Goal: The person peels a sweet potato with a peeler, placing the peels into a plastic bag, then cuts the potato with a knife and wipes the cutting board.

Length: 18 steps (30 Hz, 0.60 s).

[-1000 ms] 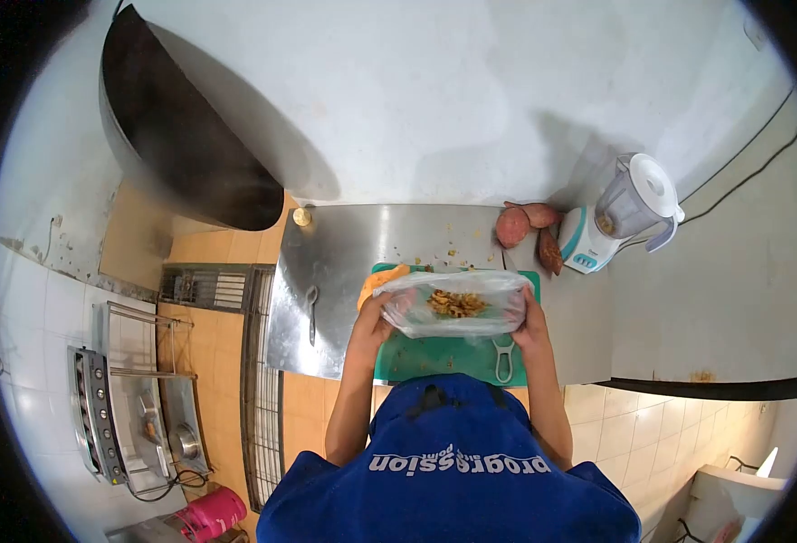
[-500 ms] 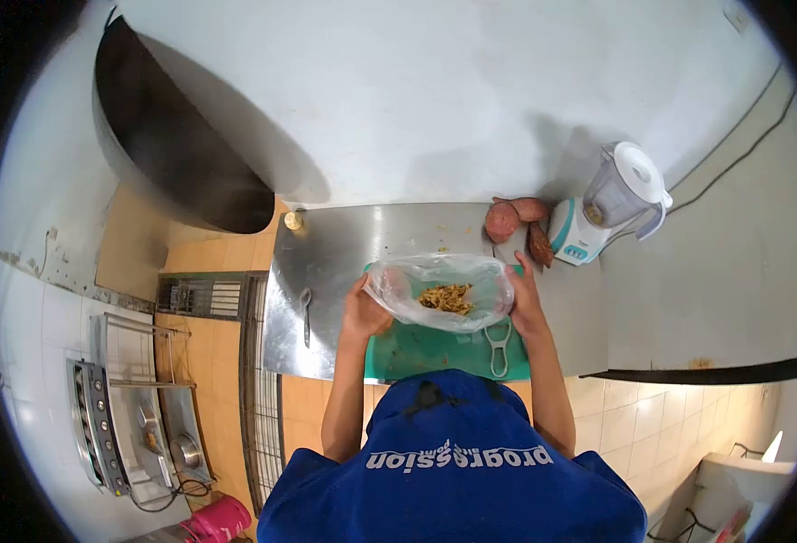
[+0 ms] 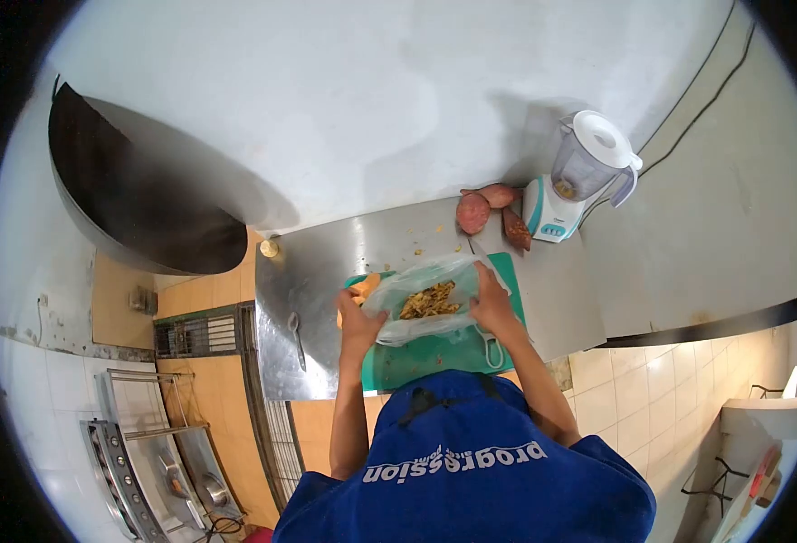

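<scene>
Fingers of the left hand (image 3: 359, 328) and right hand (image 3: 493, 303), in the head view, curl on opposite sides of a clear plastic bag (image 3: 396, 334), thumbs set apart from fingertips with film held between; how tightly, I cannot tell. The bag is over a green cutting board (image 3: 416, 364) on the counter (image 3: 321, 258), its yellow-brown pieces (image 3: 430, 301) gathered near the middle. Good handling here means keeping both sides level and the film spread. The peeler (image 3: 492, 351) by its near edge deserves care: thin film could snag.
</scene>
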Motion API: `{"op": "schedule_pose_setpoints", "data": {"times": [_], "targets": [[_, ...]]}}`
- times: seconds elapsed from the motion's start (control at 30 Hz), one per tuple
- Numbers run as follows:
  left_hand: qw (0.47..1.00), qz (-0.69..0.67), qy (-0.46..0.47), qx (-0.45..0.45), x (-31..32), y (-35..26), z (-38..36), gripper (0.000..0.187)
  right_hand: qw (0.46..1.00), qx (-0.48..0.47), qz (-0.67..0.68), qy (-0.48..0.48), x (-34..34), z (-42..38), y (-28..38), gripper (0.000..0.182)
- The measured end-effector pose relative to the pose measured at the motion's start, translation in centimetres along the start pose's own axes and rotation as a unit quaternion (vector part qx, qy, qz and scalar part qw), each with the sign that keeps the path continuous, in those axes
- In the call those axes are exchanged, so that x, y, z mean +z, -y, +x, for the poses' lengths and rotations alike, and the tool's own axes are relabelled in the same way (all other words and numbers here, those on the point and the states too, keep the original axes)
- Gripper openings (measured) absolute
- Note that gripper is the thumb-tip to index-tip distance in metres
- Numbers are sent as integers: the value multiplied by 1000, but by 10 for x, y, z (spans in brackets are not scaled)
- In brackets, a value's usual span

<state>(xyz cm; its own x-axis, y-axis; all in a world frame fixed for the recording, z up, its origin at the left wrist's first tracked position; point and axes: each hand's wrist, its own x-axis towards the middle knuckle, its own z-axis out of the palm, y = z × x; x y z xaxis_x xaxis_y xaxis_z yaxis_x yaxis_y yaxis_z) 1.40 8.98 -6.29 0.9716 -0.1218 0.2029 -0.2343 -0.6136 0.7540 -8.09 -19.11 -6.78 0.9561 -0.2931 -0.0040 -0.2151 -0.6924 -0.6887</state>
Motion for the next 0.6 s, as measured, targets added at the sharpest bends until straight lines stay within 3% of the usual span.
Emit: {"op": "schedule_pose_setpoints", "data": {"times": [0.07, 0.2, 0.27, 0.3, 0.37, 0.4, 0.47, 0.6], "targets": [[991, 86, 99, -6, -13, -23, -1, 56, 999, 23, -3, 22, 4, 7, -13, 69], [981, 172, 50, 78, -20, -10, -2, 53, 1000, 19, 4, -24, -8, 11, -2, 63], [997, 0, 78, 10, -30, -26, 1, 43, 992, -76, -14, -97, -3, 17, -20, 49], [997, 0, 74, 7, -32, -28, 0, 43, 992, -80, -14, -93, -8, 17, -19, 49], [988, -8, 54, 148, -37, -29, 0, 35, 995, -67, -7, -70, -24, 15, -7, 33], [988, -6, 49, 145, -39, -24, 0, 35, 995, -72, -6, -66, -32, 14, 2, 33], [975, 25, 124, 180, -46, -10, 3, 34, 992, -96, 31, -76, -51, 14, 21, 21], [983, -1, 103, 149, -51, -23, 10, 36, 988, -96, 76, -97, -69, 23, 37, 17]]}}
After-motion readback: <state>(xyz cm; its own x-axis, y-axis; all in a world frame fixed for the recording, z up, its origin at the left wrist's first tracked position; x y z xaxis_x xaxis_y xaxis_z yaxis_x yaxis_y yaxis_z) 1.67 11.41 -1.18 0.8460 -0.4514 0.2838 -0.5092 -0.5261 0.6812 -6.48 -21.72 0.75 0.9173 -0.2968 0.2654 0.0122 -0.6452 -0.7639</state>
